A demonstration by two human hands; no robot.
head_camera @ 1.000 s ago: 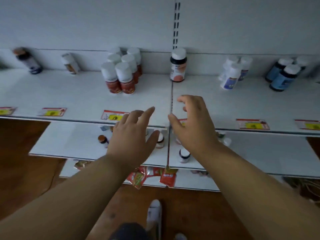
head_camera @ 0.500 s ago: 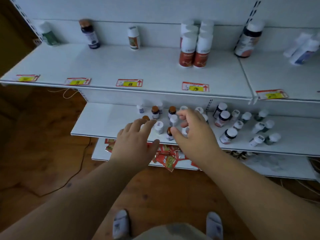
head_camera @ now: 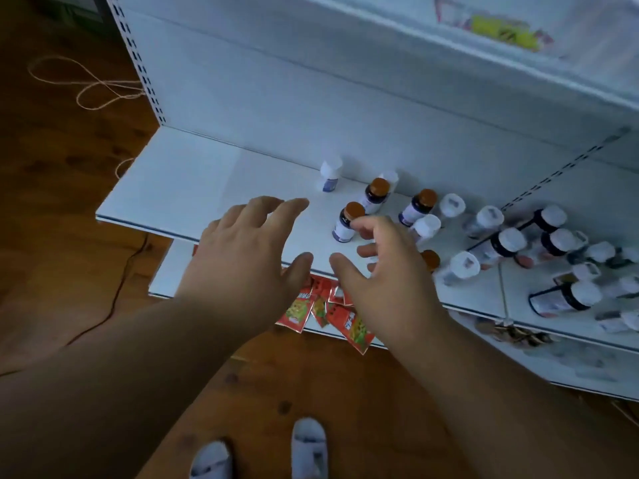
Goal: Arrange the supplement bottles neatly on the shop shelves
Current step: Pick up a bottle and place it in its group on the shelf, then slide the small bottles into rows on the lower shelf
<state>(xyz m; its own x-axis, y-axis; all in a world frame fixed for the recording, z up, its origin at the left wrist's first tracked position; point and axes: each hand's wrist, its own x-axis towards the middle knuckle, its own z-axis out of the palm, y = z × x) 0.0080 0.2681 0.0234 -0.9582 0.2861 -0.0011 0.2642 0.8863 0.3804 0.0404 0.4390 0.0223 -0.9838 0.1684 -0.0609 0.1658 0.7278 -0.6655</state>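
Now the fingers [head_camera: 371, 225] of the right hand [head_camera: 383, 271] are loosely curled and grasp nothing; their tips are just beside a small bottle with a brown cap [head_camera: 346, 222], and I cannot tell if they touch it. The left hand [head_camera: 249, 250] is released, fingers spread, above the bare part of the white shelf [head_camera: 179, 188]. More bottles [head_camera: 484, 236] stand scattered on the right. Red packets [head_camera: 328, 312] lie on the lower shelf.
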